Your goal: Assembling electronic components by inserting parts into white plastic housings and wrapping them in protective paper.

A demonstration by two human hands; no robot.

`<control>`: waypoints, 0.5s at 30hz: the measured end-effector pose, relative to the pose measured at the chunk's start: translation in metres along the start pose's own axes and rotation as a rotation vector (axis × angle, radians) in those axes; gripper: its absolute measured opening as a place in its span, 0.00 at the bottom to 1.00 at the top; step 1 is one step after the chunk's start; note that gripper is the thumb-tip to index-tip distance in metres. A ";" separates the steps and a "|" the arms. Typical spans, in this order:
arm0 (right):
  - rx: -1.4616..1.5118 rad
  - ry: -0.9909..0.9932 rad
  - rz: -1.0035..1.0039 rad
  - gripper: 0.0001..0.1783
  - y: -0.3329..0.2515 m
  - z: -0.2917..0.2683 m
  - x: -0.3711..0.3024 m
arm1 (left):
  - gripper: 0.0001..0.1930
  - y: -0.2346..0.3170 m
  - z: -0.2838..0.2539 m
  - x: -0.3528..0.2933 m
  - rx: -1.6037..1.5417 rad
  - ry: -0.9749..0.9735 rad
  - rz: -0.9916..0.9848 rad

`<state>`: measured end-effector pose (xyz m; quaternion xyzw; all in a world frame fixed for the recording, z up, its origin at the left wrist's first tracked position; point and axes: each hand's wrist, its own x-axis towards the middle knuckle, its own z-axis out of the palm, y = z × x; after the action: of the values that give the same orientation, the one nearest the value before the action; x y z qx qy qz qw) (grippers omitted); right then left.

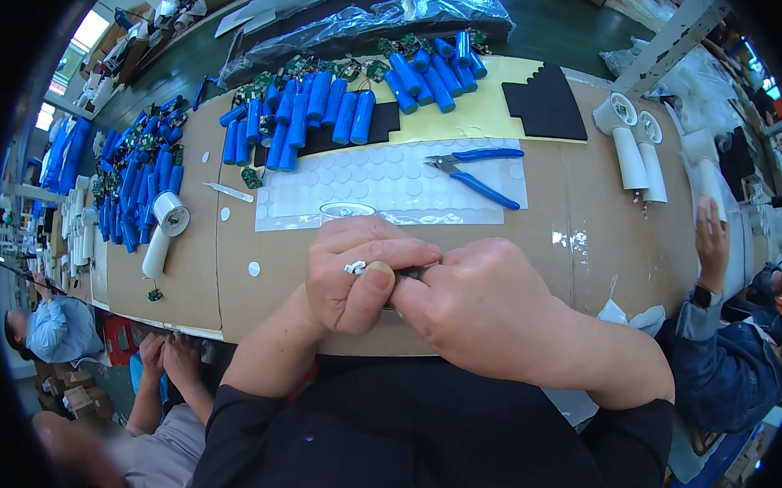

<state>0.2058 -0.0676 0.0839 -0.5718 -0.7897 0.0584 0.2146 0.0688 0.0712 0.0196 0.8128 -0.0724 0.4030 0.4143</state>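
Observation:
My two hands meet in front of me over the near edge of the table. Closed, my left hand point(348, 273) pinches a small white connector point(355, 267) that pokes out between thumb and forefinger. My right hand point(485, 292) is curled up against it, its fingertips hidden. Something dark shows between the hands, too covered to name. Just beyond them, a white round part point(347, 210) is partly hidden by my left hand. Farther off, blue-handled cutting pliers point(480, 173) lie on a sheet of clear round stickers point(368, 175).
Blue cylindrical batteries point(314, 101) with green circuit boards lie along the back; another heap point(136, 185) is at left. White cylindrical devices point(629, 154) lie at right, one point(167, 221) at left. Black foam point(545, 102) lies behind. Co-workers' hands point(712, 245) point(172, 357) are at both sides.

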 end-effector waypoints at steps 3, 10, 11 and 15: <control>0.089 -0.058 0.035 0.03 0.002 0.000 -0.006 | 0.16 0.000 -0.003 0.000 -0.026 -0.002 0.005; 0.156 0.115 0.027 0.27 0.007 0.000 -0.022 | 0.19 0.001 -0.008 -0.002 -0.060 -0.028 -0.003; 0.168 0.132 0.018 0.27 0.007 0.001 -0.023 | 0.19 0.001 -0.008 -0.002 -0.069 -0.028 0.005; 0.192 0.177 0.023 0.13 0.003 0.011 -0.020 | 0.19 0.001 -0.007 -0.001 -0.061 -0.043 0.016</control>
<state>0.2093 -0.0832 0.0670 -0.5607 -0.7518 0.0855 0.3362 0.0638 0.0755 0.0213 0.8076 -0.0999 0.3864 0.4342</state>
